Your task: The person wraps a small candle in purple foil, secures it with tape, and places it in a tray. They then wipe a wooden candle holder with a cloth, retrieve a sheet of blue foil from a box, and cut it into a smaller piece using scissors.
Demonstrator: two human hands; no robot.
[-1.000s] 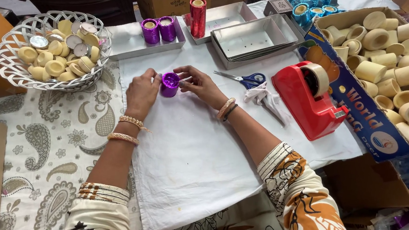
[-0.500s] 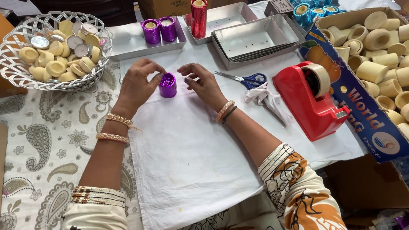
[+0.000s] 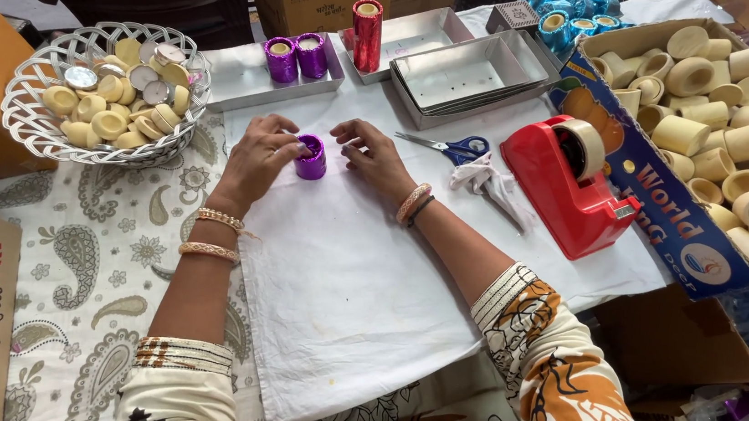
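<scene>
Purple foil glints on the small cup [image 3: 311, 157] that we steady between our hands on the white cloth [image 3: 357, 300], roughly at the cloth's far middle. Our left hand [image 3: 256, 158] curls around the cup's left side, thumb and fingers touching its wall, so the cup stands upright and cannot roll. Our right hand [image 3: 370, 157] rests just beside it on the right, fingers bent loosely toward the cup; we cannot tell whether its fingertips actually touch the foil or pinch anything.

Two more purple-wrapped cups [image 3: 296, 56] stand side by side in a shallow metal tray [image 3: 240, 88] beyond our hands, and a taller red-wrapped cylinder [image 3: 367, 34] stands upright in the next tray, apparently parked out of the working patch. A white wire basket [image 3: 35, 118] to our left holds pale yellow discs and a few silvery ones, within easy reach of the left hand. On the right, blue-handled scissors [image 3: 445, 144] lie flat on the cloth near a crumpled scrap [image 3: 487, 180], and a red tape dispenser [image 3: 569, 188] sits close to the right forearm, its roll facing us. A cardboard box [image 3: 642, 186] past it is heaped with bare tan cups [image 3: 740, 118], while blue-wrapped ones [image 3: 572, 14] cluster at the far edge. Stacked empty metal trays [image 3: 470, 78] lie between.
</scene>
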